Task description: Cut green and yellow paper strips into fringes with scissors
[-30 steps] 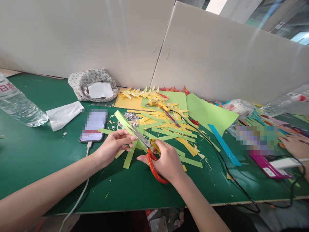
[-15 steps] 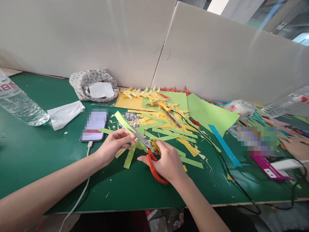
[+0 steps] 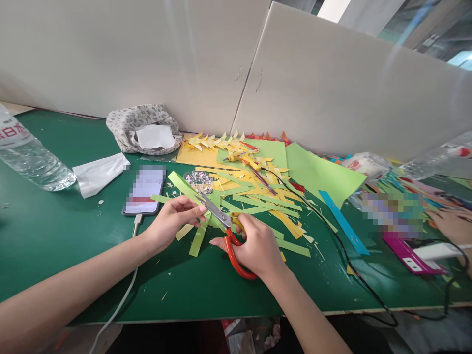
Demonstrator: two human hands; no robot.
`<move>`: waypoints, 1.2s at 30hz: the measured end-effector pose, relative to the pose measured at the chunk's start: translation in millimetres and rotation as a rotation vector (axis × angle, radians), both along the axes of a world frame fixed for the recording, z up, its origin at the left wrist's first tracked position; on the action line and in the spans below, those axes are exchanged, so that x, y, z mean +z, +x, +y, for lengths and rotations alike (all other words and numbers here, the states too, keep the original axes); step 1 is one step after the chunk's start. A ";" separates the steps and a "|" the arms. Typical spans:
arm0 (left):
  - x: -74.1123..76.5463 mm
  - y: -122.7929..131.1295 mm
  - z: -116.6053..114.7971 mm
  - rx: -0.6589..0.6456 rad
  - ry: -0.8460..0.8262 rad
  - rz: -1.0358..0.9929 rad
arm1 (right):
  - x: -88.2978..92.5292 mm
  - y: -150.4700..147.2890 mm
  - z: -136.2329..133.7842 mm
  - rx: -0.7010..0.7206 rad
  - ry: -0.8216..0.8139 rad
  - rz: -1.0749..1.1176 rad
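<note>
My left hand (image 3: 179, 216) pinches a light green paper strip (image 3: 180, 184), whose looped end stands up to the left of the fingertips. In my right hand (image 3: 255, 243) is a pair of scissors (image 3: 231, 236) with red handles, the fingers wrapped through the loops. The blades point up and left and lie against the strip beside my left fingertips; whether they cut into it I cannot tell. Beneath and beyond both hands, loose green and yellow paper strips (image 3: 291, 206) lie in a pile. A clear dish of small shiny gems (image 3: 199, 182) sits just behind the held strip.
A phone (image 3: 143, 191) on a white cable lies left, near a tissue pack (image 3: 101, 175) and a water bottle (image 3: 31, 152). A yellow glue gun (image 3: 245, 160) with a black cord rests on the pile. Another person's hand (image 3: 452, 223) is at far right by a magenta power strip (image 3: 415, 258).
The looped end of the green strip has shifted left and slightly lower. Both hands and the scissors stay nearly in the same place.
</note>
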State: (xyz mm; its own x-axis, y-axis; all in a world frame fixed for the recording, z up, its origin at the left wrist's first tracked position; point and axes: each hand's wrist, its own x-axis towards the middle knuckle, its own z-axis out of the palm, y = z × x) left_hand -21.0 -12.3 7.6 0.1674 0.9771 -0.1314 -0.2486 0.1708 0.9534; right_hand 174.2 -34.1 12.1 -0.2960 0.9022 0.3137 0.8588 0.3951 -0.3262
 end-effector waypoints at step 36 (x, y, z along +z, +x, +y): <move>2.3 -0.7 3.3 -0.107 -0.003 0.138 | 1.2 -7.3 3.5 -0.083 -0.597 0.850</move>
